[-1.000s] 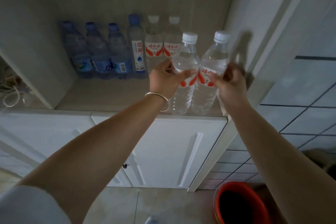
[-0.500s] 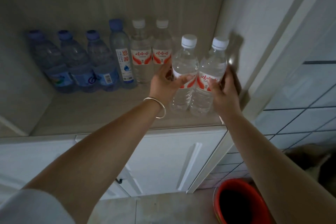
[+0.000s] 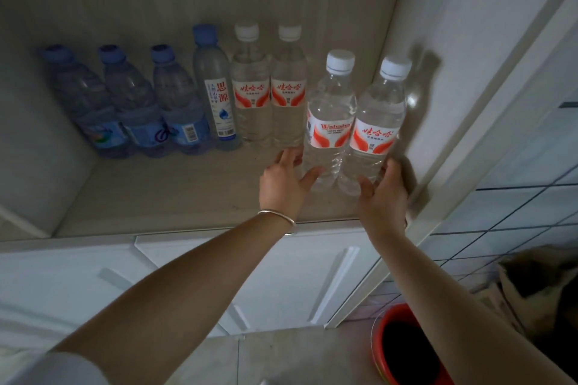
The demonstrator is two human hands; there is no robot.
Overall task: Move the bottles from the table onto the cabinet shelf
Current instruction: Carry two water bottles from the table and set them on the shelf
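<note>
Overhead, a pale cabinet shelf [image 3: 175,197] — white doors [image 3: 275,284] below.

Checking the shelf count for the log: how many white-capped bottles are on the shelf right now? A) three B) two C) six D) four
D: two white-capped bottles stand in the back row next to the four blue-capped bottles, and two more stand nearer the front of the shelf, between the left hand and the right hand.
</note>
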